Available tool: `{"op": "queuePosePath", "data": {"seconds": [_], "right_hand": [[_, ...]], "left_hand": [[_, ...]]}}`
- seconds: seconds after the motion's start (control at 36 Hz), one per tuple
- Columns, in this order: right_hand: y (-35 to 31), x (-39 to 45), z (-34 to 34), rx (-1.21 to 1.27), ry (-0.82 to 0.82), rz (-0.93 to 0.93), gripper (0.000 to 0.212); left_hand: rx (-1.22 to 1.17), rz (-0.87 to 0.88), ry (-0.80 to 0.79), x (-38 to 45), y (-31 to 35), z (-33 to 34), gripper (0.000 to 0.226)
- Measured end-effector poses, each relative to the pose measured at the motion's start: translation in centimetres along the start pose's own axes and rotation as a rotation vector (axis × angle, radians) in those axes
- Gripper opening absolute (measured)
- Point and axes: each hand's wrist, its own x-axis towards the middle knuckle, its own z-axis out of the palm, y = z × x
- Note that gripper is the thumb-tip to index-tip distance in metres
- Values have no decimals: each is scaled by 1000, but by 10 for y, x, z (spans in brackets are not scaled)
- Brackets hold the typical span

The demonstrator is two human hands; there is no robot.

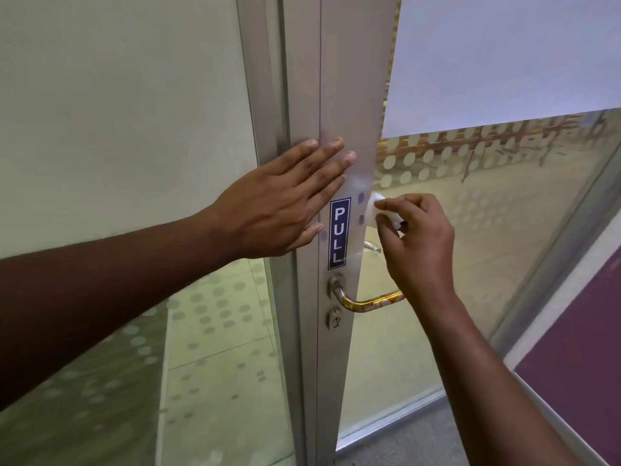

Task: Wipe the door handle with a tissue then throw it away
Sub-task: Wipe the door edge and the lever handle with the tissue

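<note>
A metal lever door handle (366, 302) with a worn brassy sheen sticks out to the right from the grey door frame (339, 95), below a blue PULL sticker (339, 233). My right hand (415, 243) hovers just above the handle, pinching a small white tissue (376, 210) between thumb and fingers; most of the tissue is hidden by the fingers. My left hand (282, 203) lies flat with fingers spread against the frame, left of the sticker and above the handle.
A keyhole (335, 318) sits under the handle. Glass door panel (504, 203) with frosted dots on the right, a similar glass panel (117, 129) on the left. A purple surface (578, 364) lies at the lower right.
</note>
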Motion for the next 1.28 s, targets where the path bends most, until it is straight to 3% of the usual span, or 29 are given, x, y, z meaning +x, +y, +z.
{"op": "queuePosePath", "data": {"seconds": [0.08, 0.39, 1.08, 1.28], "right_hand": [[1, 3, 7, -37, 34, -111, 28], [10, 12, 35, -99, 140, -318, 17], [38, -16, 44, -44, 23, -170, 16], [19, 4, 34, 0, 123, -179, 22]], "left_hand": [[2, -1, 14, 0, -1, 6, 78], [65, 15, 58, 2, 0, 22, 83], [72, 23, 60, 3, 0, 28, 86], [46, 24, 93, 4, -1, 29, 85]]}}
